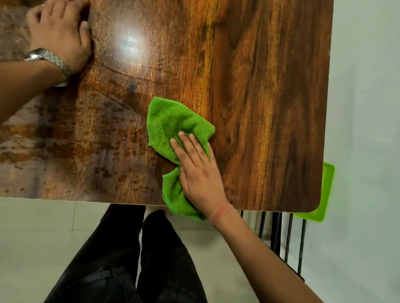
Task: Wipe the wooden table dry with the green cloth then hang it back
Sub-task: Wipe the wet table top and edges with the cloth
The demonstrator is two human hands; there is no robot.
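At ten o'clock the left hand (pixel 59 30), wearing a watch (pixel 49 61), rests curled on the wet table (pixel 254 74), holding nothing. Toward five o'clock the right hand (pixel 199 171) presses flat, fingers extended, on the crumpled cloth (pixel 168 123) near the table's front edge.

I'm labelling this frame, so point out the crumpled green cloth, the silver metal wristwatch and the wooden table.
crumpled green cloth (pixel 168 120): head view, upper fold clear of the hand.
silver metal wristwatch (pixel 49 57): head view, band on the wrist.
wooden table (pixel 264 85): head view, bare dry surface.
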